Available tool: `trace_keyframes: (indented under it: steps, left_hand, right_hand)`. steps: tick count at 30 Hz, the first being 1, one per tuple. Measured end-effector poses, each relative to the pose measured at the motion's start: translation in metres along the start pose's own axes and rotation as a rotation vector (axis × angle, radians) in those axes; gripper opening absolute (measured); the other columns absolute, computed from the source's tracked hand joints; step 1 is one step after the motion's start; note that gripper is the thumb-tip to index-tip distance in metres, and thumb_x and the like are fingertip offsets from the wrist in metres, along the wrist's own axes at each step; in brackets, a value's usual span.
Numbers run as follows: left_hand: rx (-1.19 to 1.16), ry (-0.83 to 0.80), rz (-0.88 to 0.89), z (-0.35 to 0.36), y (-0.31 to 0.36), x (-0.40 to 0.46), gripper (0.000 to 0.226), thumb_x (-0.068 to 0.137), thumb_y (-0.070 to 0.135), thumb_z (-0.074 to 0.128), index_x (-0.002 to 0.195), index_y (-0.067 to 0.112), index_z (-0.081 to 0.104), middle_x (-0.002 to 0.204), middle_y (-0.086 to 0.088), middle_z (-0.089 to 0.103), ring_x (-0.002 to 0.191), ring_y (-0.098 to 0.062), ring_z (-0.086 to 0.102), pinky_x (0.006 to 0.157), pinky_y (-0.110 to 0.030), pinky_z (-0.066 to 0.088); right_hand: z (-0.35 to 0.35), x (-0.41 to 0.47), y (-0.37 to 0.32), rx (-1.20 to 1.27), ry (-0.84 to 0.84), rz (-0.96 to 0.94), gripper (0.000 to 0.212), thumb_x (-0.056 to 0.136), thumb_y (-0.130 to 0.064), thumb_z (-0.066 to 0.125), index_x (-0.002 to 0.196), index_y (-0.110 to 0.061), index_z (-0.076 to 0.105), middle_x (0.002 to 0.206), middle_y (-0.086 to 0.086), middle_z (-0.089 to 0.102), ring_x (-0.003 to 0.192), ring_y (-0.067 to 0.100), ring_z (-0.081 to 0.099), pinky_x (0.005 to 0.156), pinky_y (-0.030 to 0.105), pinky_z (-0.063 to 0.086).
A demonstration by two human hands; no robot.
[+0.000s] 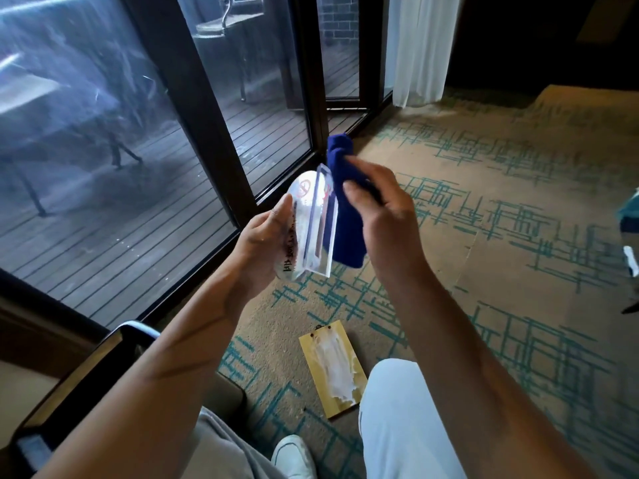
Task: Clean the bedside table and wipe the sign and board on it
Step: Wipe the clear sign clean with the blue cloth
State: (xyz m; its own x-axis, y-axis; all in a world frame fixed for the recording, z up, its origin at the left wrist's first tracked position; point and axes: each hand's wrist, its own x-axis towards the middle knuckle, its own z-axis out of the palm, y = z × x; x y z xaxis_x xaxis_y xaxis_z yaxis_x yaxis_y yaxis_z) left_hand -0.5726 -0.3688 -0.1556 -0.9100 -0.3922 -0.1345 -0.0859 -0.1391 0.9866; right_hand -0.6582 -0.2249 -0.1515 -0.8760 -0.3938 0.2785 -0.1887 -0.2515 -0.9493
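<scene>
The left hand (266, 236) holds a clear acrylic sign (313, 223) upright in mid-air, while the right hand (377, 205) presses a bunched blue cloth (345, 216) against its far face. Below the grip, a yellow board (333, 369) lies on the carpet (501, 202), apparently awaiting wiping; the bedside table is not clearly visible.

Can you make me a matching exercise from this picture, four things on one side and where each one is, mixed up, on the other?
Things:
1. clear acrylic no-smoking sign
2. blue cloth
3. wooden clipboard
4. white curtain

Places:
A. lying flat on the patterned carpet
B. hanging beside the glass door
C. held in the left hand
D. gripped in the right hand

Pairs: 1-C, 2-D, 3-A, 4-B
</scene>
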Motion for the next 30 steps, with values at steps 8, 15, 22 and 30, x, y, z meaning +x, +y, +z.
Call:
trace_keyframes:
  steps: [8, 15, 22, 30]
  left_hand:
    - [0.057, 0.028, -0.013, 0.010, 0.004, -0.004, 0.044, 0.104, 0.042, 0.041, 0.089, 0.010, 0.068, 0.068, -0.002, 0.071, 0.055, -0.014, 0.066, 0.052, -0.024, 0.052]
    - [0.069, 0.081, 0.032, 0.024, 0.013, -0.009, 0.057, 0.106, 0.030, 0.037, 0.064, 0.015, 0.072, 0.052, 0.003, 0.067, 0.044, -0.006, 0.062, 0.046, -0.019, 0.050]
    - [0.089, 0.111, 0.041, 0.027, 0.019, -0.010, 0.039, 0.108, 0.017, 0.032, 0.078, 0.009, 0.056, 0.044, 0.007, 0.062, 0.038, 0.000, 0.059, 0.040, -0.013, 0.045]
    - [0.189, -0.053, 0.027, 0.028, 0.019, -0.013, 0.046, 0.108, 0.024, 0.030, 0.075, 0.007, 0.058, 0.046, 0.004, 0.061, 0.037, -0.003, 0.055, 0.038, -0.014, 0.042]
  right_hand:
    - [-0.014, 0.010, -0.008, 0.463, -0.078, 0.336, 0.028, 0.096, -0.022, 0.055, 0.118, -0.008, 0.067, 0.094, 0.016, 0.069, 0.077, 0.028, 0.067, 0.069, 0.036, 0.056]
    - [-0.012, -0.013, 0.002, 0.503, -0.098, 0.574, 0.019, 0.089, -0.026, 0.062, 0.098, -0.012, 0.071, 0.074, 0.008, 0.072, 0.060, 0.022, 0.067, 0.058, 0.026, 0.055]
    - [-0.009, -0.030, 0.018, 0.359, -0.225, 0.555, 0.023, 0.086, -0.020, 0.063, 0.075, -0.028, 0.081, 0.076, 0.005, 0.074, 0.068, 0.021, 0.066, 0.068, 0.029, 0.051]
    - [-0.033, -0.003, 0.004, 0.423, -0.171, 0.482, 0.014, 0.085, -0.028, 0.066, 0.091, -0.018, 0.073, 0.084, 0.008, 0.068, 0.073, 0.021, 0.061, 0.063, 0.031, 0.048]
